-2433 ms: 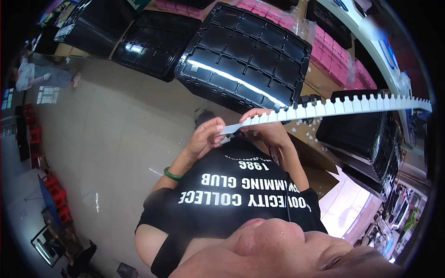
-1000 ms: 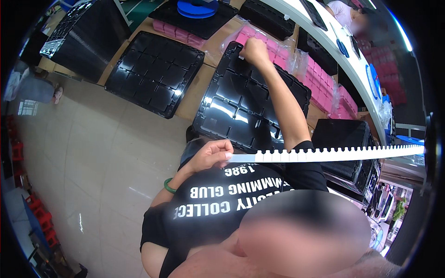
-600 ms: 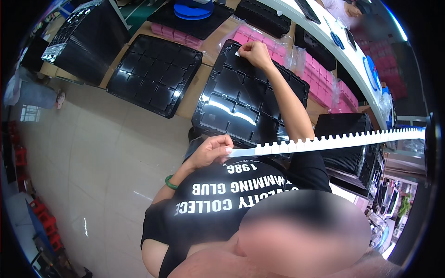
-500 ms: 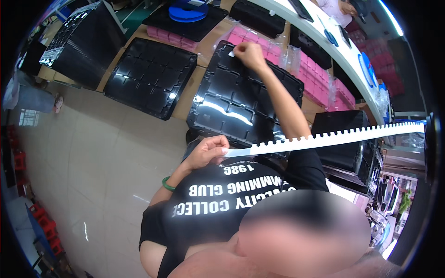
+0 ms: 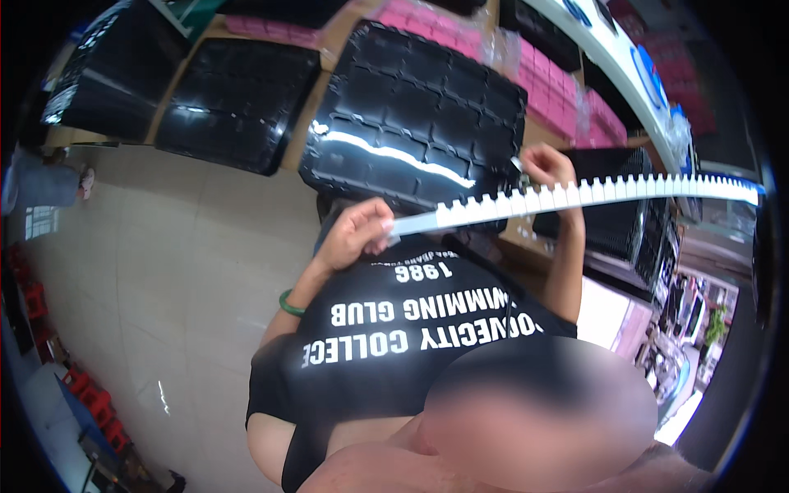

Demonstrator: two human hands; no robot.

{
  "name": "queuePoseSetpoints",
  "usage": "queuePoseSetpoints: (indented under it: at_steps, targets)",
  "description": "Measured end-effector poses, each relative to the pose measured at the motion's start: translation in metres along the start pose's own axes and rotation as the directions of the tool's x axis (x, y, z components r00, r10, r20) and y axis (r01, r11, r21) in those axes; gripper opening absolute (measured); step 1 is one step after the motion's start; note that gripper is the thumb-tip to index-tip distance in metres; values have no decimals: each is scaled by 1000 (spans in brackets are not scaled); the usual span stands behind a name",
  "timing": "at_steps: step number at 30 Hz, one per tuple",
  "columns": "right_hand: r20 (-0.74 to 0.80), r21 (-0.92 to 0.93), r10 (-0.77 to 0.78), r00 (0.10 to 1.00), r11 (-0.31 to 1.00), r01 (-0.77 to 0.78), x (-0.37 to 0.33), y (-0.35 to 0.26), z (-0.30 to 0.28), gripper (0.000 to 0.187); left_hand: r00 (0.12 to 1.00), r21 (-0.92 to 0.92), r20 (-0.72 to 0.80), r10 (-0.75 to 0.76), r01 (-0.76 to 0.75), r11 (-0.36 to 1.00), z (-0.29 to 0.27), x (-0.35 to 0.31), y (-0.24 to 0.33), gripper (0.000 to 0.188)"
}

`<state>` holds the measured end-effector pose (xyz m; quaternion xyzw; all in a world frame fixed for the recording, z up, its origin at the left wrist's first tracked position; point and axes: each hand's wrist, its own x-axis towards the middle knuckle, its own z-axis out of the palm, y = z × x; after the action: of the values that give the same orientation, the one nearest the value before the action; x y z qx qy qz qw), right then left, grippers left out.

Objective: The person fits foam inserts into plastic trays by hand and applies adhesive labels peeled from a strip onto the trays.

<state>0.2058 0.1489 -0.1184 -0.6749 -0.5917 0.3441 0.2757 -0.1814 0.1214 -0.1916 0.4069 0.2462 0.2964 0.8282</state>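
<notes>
A long, comb-like white strip (image 5: 485, 209) with a clear end stretches across in front of my body. My left hand (image 5: 357, 234) is closed on that clear end, thumb on top. My right hand (image 5: 551, 167) is pinched at the near right corner of a black moulded plastic tray (image 5: 411, 90), with a small white piece (image 5: 515, 164) at its fingertips. The strip crosses in front of my right wrist, and its far end reaches the right rim. Shallow rectangular pockets cover the shiny tray.
Left of the tray lies a second black tray (image 5: 238, 99), with a tall black stack (image 5: 123, 70) beyond it. Pink blocks in clear wrap (image 5: 542, 90) line the far right side, below a white curved bench (image 5: 629, 82). More stacked black trays (image 5: 608, 230) stand at the right.
My right hand has moved from the tray's far left corner to its near right corner. The view has shifted, and the strip's right part sits higher. My left hand keeps its hold.
</notes>
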Motion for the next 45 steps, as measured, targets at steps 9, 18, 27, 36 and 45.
queuePoseSetpoints:
  at_steps: [9,18,27,36,45]
  targets:
    - [-77,73,187,979,981,-182,-126,-22,59,16,989,-54,2,-148,148,987,17,10,-21,16]
    - [380,685,73,922,647,-333,-93,-46,98,19,979,-72,10,-205,205,976,38,3,-30,16]
    - [113,409,52,992,908,-95,-16,-8,35,10,983,-53,90,-161,167,985,33,0,-43,15]
    - [-113,-508,-222,968,850,136,146,36,-8,17,972,53,158,-175,169,984,26,13,-29,15]
    - [-62,-498,-159,985,860,107,157,37,-11,16,973,52,150,-175,169,984,17,18,-25,15]
